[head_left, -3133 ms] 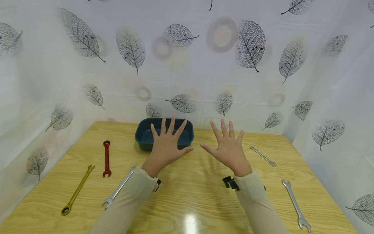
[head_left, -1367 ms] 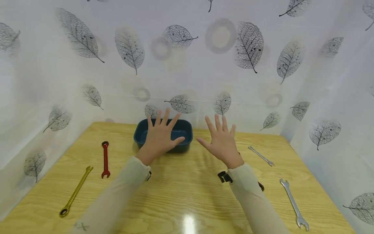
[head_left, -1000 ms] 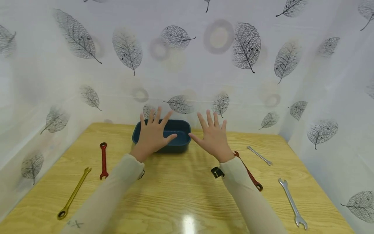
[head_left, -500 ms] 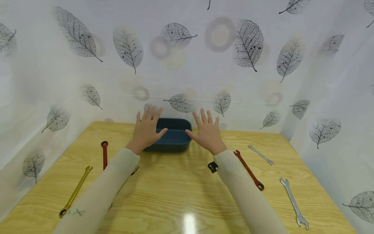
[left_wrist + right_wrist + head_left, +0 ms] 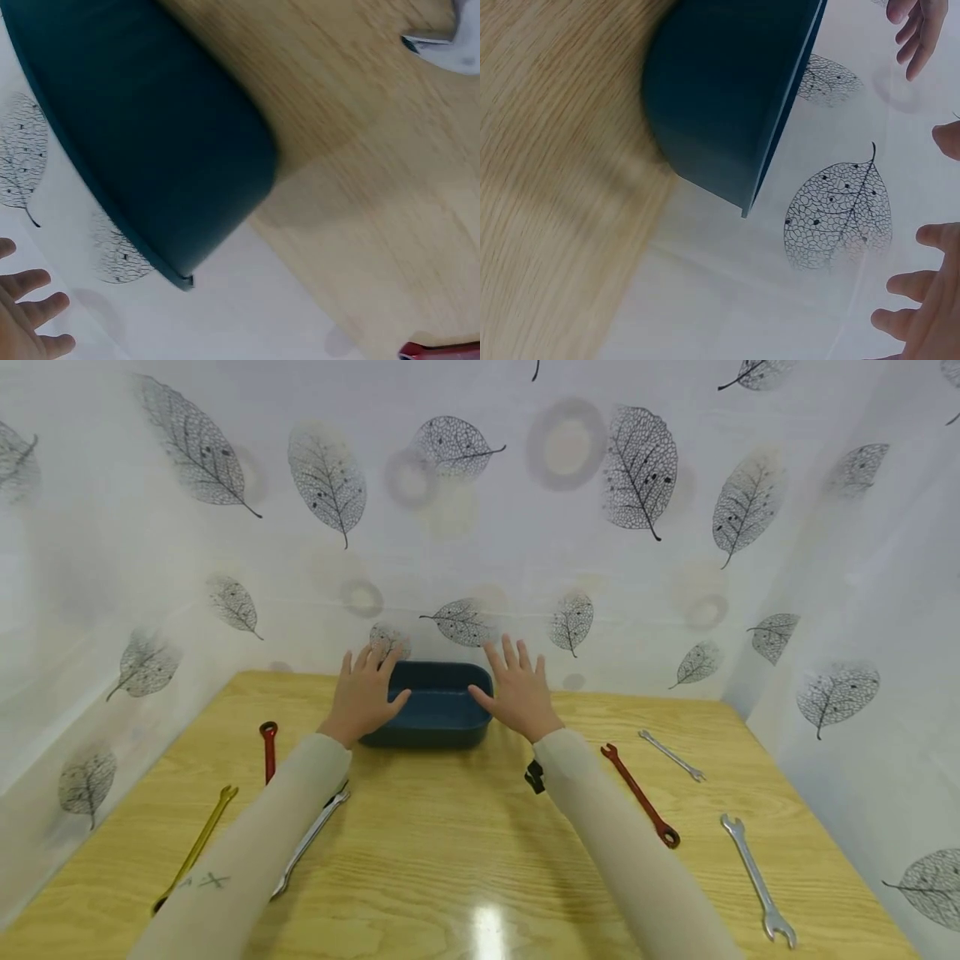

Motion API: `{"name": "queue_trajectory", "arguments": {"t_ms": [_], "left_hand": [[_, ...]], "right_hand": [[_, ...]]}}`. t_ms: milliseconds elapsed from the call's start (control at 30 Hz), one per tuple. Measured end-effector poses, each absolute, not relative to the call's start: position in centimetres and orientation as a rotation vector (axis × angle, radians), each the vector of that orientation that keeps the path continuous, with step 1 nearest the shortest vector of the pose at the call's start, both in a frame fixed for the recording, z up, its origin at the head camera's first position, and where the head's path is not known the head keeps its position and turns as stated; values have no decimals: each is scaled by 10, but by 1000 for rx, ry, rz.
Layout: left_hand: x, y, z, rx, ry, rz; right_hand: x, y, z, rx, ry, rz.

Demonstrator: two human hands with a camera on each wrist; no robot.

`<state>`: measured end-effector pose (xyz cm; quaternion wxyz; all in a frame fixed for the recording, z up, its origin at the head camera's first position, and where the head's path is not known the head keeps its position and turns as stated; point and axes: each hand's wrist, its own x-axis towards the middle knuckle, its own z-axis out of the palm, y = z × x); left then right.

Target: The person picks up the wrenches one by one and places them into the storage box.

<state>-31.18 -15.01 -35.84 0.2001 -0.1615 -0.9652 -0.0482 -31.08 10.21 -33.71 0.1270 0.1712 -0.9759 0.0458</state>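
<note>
A dark blue-green plastic bin (image 5: pixel 435 731) stands at the back of the wooden table. My left hand (image 5: pixel 363 697), fingers spread, hovers over its left end and covers part of the rim. My right hand (image 5: pixel 519 693) is held palm down at its right end, the thumb overlapping the rim in the head view. Neither hand holds anything. In the left wrist view the bin's outer wall (image 5: pixel 165 142) shows with several fingertips at the lower left. The right wrist view shows the bin (image 5: pixel 712 97) apart from my right fingers (image 5: pixel 911 285).
Left on the table lie a red wrench (image 5: pixel 269 752) and a gold wrench (image 5: pixel 206 831); a silver wrench (image 5: pixel 315 835) is partly behind my left forearm. To the right are another red wrench (image 5: pixel 637 793), a small silver wrench (image 5: pixel 671 755) and a larger silver wrench (image 5: pixel 759 881). Leaf-patterned curtains enclose the table.
Both hands have shifted left, fingers still spread, the left hand uncovering much of the bin. The right-hand red wrench, earlier behind my right arm, now shows fully. Bin and wrenches stay put.
</note>
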Motion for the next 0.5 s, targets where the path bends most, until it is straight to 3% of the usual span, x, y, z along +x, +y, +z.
{"name": "queue_trajectory", "arguments": {"t_ms": [500], "left_hand": [[-328, -169, -372, -406, -2756, -109]], "right_hand": [[-328, 94, -350, 494, -2868, 132]]}}
